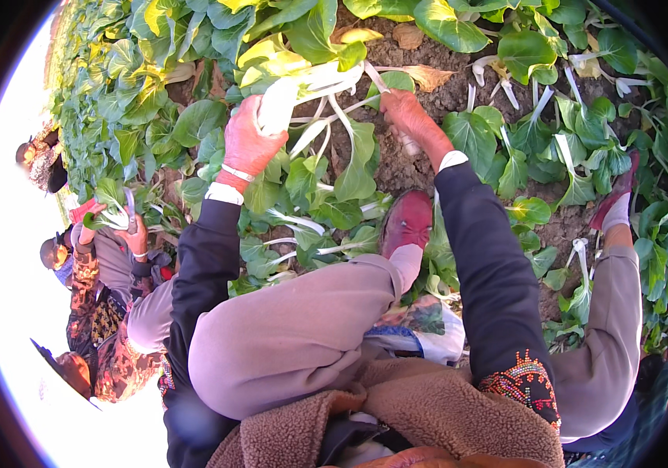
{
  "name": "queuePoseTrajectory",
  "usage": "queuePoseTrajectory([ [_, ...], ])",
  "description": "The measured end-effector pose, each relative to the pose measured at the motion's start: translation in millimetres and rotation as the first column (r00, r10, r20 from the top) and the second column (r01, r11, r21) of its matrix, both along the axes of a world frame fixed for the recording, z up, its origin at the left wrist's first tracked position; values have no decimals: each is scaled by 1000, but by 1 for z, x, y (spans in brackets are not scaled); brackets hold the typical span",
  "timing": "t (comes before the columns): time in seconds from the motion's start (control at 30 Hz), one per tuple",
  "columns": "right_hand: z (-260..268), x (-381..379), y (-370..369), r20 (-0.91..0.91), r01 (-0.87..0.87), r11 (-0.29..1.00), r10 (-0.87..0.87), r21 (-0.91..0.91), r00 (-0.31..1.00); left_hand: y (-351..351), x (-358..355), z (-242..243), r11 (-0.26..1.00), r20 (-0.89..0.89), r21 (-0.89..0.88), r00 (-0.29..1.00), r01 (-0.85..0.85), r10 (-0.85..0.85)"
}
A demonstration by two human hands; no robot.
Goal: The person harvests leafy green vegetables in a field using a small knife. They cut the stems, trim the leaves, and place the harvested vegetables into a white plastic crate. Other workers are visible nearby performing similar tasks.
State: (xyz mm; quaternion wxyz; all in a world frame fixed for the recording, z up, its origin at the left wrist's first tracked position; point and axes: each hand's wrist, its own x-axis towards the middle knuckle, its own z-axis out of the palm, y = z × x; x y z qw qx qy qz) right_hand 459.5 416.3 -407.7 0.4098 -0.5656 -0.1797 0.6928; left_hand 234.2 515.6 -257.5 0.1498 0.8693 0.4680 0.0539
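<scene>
My left hand (252, 137) grips the thick white base of a leafy green vegetable, like bok choy (278, 108), whose pale stalks and leaves stretch up and right. To its right, my right hand (407, 117) is closed around the handle of a tool (407, 143); a pale narrow part (376, 77) sticks out above the fist, close to the cut stalks. The tool's exact kind cannot be told. Loose leaves with white stalks (357, 169) lie on the soil between and below my hands.
Dense growing greens (135, 99) fill the upper left. Cut leaves (521, 134) lie on soil at right. Co-workers sit at the left, one person's hand (135, 234) near a curved blade. My red shoe (410, 219) and a printed plastic bag (445, 330) are below my hands.
</scene>
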Motion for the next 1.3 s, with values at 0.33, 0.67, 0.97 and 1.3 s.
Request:
queuePoseTrajectory([
  [0.33,6,-17,-31,741,-162,967,-37,195,671,7,-7,-4,976,79,-178,986,-129,145],
  [0.67,6,-7,0,560,-261,958,152,120,815,-13,-31,-24,940,158,-302,964,-160,215],
  [0.97,43,-8,-62,-105,350,929,-338,124,935,-85,-12,40,996,265,78,964,-53,31],
  [1.3,113,80,-95,-267,798,554,-752,237,602,-103,43,62,836,122,16,828,549,-547],
])
